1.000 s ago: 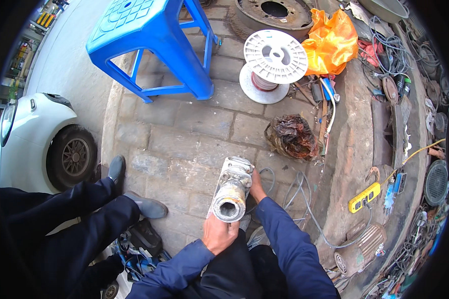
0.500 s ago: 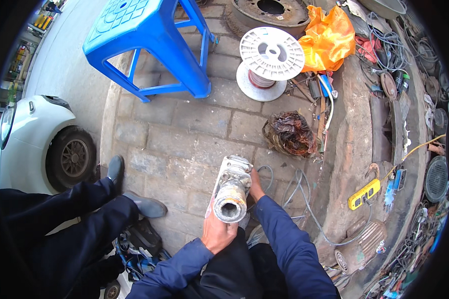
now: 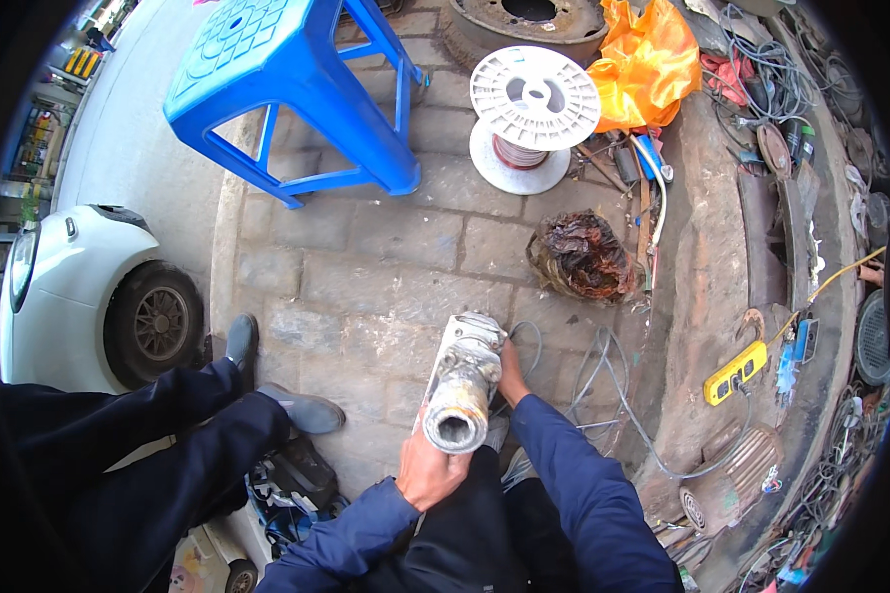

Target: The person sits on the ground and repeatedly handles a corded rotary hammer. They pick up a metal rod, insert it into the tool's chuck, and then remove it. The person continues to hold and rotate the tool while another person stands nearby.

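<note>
A worn, dirty grey power tool with a metal body, seemingly a demolition hammer, is held upright in front of my lap. Its round, hollow nose points up toward me. My left hand is closed around its near left side, just under the nose. On the right side, my right hand grips the body farther up; its fingers are partly hidden behind the tool. Grey cable lies in loops on the paving to the right of that hand.
Ahead stand a blue plastic stool and a white wire spool. Beyond lies a rusty wheel rim; nearer sits a dark crumpled bundle. A yellow power strip and motor housing lie right. Another person's legs stand left.
The view has shifted slightly, so the car, the other person's shoes and the power strip appear a little farther right. Both hands keep the same hold on the tool.
</note>
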